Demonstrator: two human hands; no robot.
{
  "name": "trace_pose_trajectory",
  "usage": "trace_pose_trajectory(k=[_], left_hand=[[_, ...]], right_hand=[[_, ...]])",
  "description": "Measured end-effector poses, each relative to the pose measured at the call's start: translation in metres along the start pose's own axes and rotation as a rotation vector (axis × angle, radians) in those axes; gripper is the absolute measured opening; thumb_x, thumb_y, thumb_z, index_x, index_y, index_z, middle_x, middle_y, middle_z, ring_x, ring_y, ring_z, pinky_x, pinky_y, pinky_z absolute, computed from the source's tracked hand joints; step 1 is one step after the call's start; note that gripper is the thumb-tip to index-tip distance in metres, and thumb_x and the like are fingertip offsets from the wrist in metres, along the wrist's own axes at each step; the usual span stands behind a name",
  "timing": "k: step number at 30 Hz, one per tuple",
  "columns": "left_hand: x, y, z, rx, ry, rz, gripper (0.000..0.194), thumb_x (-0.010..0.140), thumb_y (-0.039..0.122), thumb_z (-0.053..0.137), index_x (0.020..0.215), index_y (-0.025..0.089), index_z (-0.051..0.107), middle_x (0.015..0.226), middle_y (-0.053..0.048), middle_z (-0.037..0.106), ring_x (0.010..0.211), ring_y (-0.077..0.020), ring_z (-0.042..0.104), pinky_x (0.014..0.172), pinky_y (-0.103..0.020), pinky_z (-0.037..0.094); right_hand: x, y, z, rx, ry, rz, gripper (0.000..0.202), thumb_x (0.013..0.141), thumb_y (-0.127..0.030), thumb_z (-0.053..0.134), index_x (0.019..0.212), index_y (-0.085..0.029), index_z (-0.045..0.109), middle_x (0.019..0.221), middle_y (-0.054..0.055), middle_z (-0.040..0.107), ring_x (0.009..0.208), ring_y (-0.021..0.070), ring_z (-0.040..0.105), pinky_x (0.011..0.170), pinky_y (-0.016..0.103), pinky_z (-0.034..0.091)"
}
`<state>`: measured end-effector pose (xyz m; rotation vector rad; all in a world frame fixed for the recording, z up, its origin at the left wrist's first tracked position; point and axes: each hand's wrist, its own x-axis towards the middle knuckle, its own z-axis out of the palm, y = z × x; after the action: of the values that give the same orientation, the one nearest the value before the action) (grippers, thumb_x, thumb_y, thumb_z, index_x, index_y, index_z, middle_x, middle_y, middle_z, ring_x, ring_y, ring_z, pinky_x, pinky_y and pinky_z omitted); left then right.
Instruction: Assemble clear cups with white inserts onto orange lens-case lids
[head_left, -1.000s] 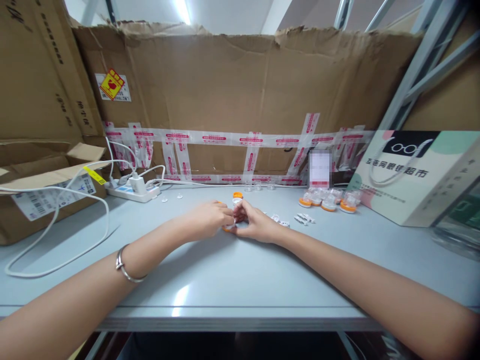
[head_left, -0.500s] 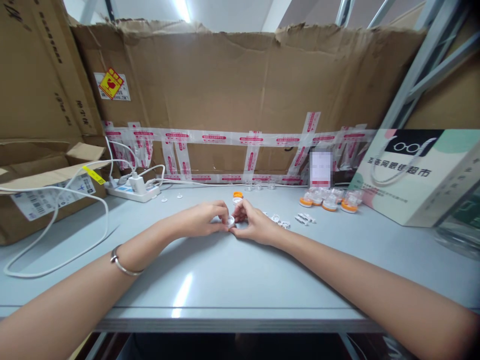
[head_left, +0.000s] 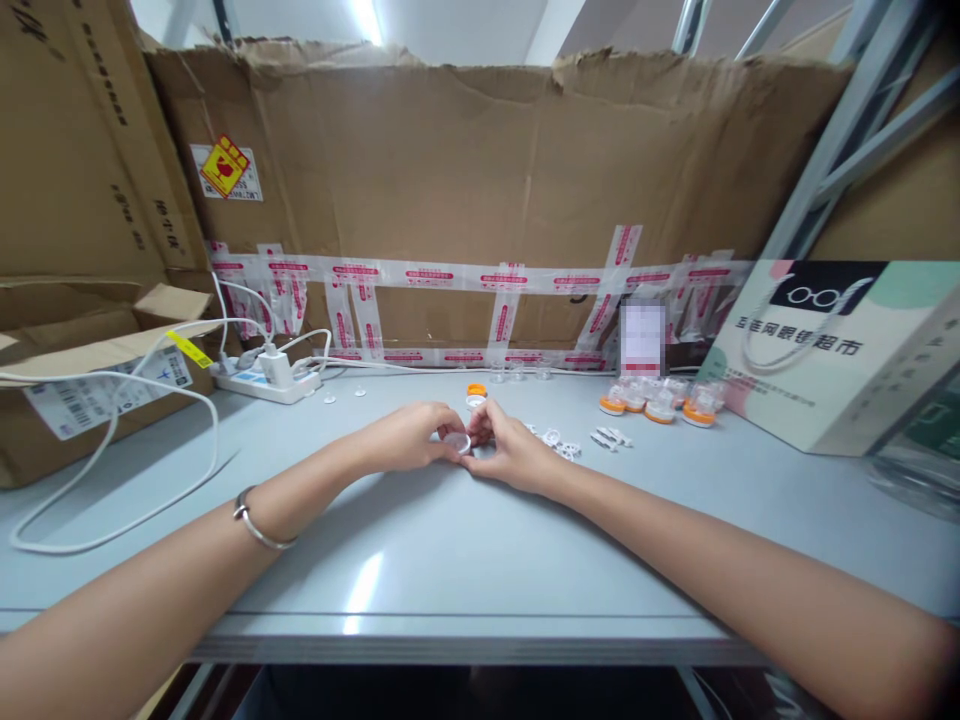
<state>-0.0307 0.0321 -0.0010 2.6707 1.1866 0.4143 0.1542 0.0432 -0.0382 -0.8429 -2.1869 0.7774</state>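
Note:
Between my two hands, a small round white part [head_left: 457, 442] is held just above the grey table. My left hand [head_left: 420, 436] grips its left side, fingers curled over it. On the other side, my right hand [head_left: 511, 446] pinches its right edge between thumb and fingers. Just behind the hands stand an orange ring [head_left: 476, 390] and a white ring [head_left: 475, 402]. Small white parts [head_left: 553, 440] lie right of my right hand, with more thin white pieces [head_left: 611, 437] beyond them.
Orange and clear round pieces [head_left: 660, 405] cluster at the back right, near a propped screen [head_left: 643, 338] and a paper bag [head_left: 825, 350]. Clear pieces [head_left: 517, 371] stand by the cardboard. A power strip [head_left: 266, 380], cables and an open box [head_left: 90, 390] are left.
My left hand has shifted slightly, its fingers now nearer the back left of the white part, which shows more of its round face. My right hand has stayed nearly still.

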Motion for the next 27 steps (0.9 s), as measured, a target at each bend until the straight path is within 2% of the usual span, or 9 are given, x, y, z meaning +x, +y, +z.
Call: trace_pose_trajectory(k=[4,12,14,16,18,21,22,24,27], left_hand=[[-0.003,0.002,-0.003,-0.004,-0.036,0.062,0.018,0.08,0.027,0.054,0.096,0.019,0.06,0.094,-0.004,0.063,0.083,-0.0175,0.056,0.071,-0.025,0.04],[-0.004,0.001,0.0,0.028,-0.004,0.019,0.023,0.079,0.036,0.054,0.091,0.017,0.059,0.088,-0.005,0.063,0.076,-0.0172,0.056,0.066,-0.025,0.04],[-0.004,0.002,-0.001,0.03,-0.008,0.023,0.024,0.079,0.038,0.053,0.091,0.017,0.059,0.086,-0.005,0.063,0.074,-0.0166,0.056,0.065,-0.025,0.04],[-0.005,0.004,-0.002,0.036,-0.002,0.033,0.025,0.079,0.039,0.052,0.089,0.017,0.059,0.083,-0.004,0.062,0.073,-0.0162,0.055,0.065,-0.025,0.04],[-0.006,0.006,-0.002,0.042,0.011,0.031,0.024,0.079,0.039,0.051,0.089,0.018,0.059,0.083,-0.003,0.062,0.074,-0.0164,0.055,0.067,-0.026,0.04],[-0.007,0.007,-0.003,0.038,0.016,0.001,0.025,0.077,0.039,0.051,0.089,0.018,0.058,0.085,-0.004,0.061,0.078,-0.0175,0.055,0.07,-0.027,0.041],[-0.007,0.008,-0.003,0.034,0.012,-0.007,0.026,0.077,0.039,0.051,0.089,0.018,0.058,0.086,-0.004,0.061,0.078,-0.0177,0.055,0.07,-0.027,0.041],[-0.007,0.008,-0.003,0.024,0.005,-0.019,0.027,0.077,0.04,0.051,0.09,0.018,0.057,0.087,-0.005,0.06,0.079,-0.0177,0.055,0.07,-0.027,0.041],[-0.008,0.007,-0.003,0.015,-0.001,-0.023,0.027,0.077,0.04,0.05,0.091,0.018,0.056,0.089,-0.005,0.059,0.079,-0.0176,0.055,0.071,-0.028,0.042]], right_hand=[[0.0,-0.002,-0.002,0.033,-0.012,0.004,0.038,0.065,-0.028,0.067,0.087,-0.021,0.036,0.084,0.002,0.057,0.077,0.0136,0.059,0.072,0.029,0.049],[0.0,-0.004,0.002,0.041,-0.017,-0.002,0.038,0.066,-0.028,0.068,0.087,-0.021,0.037,0.085,0.002,0.059,0.079,0.0139,0.06,0.075,0.03,0.049],[0.002,-0.008,-0.005,-0.002,-0.074,-0.014,0.037,0.067,-0.028,0.067,0.091,-0.02,0.04,0.09,0.004,0.06,0.084,0.015,0.06,0.078,0.031,0.048],[0.004,-0.014,-0.024,-0.088,-0.15,0.007,0.037,0.067,-0.03,0.066,0.096,-0.019,0.045,0.095,0.005,0.062,0.089,0.0165,0.06,0.081,0.031,0.047],[0.003,-0.02,-0.055,-0.215,-0.121,0.077,0.027,0.069,-0.032,0.063,0.09,-0.018,0.053,0.096,0.006,0.063,0.089,0.0171,0.059,0.081,0.03,0.046],[-0.005,-0.022,-0.111,-0.495,-0.03,0.344,0.019,0.072,-0.035,0.057,0.079,-0.017,0.058,0.083,0.005,0.066,0.077,0.0172,0.061,0.066,0.027,0.046],[-0.008,-0.021,-0.126,-0.608,-0.059,0.459,0.019,0.07,-0.035,0.059,0.075,-0.017,0.059,0.078,0.005,0.066,0.072,0.0183,0.06,0.059,0.027,0.044],[-0.015,-0.015,-0.146,-0.71,-0.209,0.632,0.021,0.066,-0.036,0.062,0.073,-0.017,0.061,0.073,0.005,0.066,0.07,0.0197,0.06,0.054,0.026,0.041],[-0.018,-0.007,-0.149,-0.752,-0.38,0.728,0.021,0.062,-0.034,0.064,0.072,-0.015,0.063,0.071,0.005,0.067,0.069,0.0194,0.061,0.055,0.025,0.041]])
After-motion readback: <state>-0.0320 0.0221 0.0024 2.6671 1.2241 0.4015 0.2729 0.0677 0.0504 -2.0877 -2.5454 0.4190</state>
